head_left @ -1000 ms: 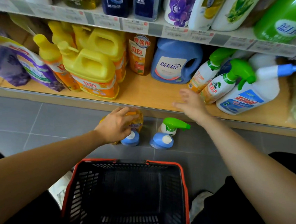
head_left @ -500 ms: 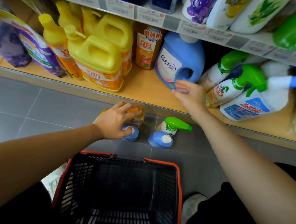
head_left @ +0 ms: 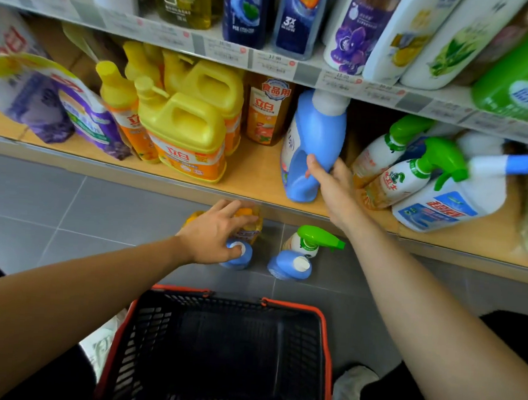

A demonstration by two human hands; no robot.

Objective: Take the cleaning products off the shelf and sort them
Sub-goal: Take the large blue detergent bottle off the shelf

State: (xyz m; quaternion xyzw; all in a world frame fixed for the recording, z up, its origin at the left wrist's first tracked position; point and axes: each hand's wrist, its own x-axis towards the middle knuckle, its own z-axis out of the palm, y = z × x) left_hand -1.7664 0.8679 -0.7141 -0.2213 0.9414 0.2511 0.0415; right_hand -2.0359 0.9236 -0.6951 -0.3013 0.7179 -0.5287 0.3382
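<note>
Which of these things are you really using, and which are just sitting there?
Part of the job: blue jug gripped by the right hand; orange bottle on the floor under the left hand; blue bottles and green-trigger sprayer beside it; yellow jugs on the shelf.
Just lying about: black basket; price tags; white shoe.

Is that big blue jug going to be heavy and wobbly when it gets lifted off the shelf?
Probably heavy: the blue jug is among the bigger bottles on the shelf. It looks like stiff moulded plastic, so it should not flop. The right hand grips its handle, so slipping seems unlikely, though it may swing.
</note>
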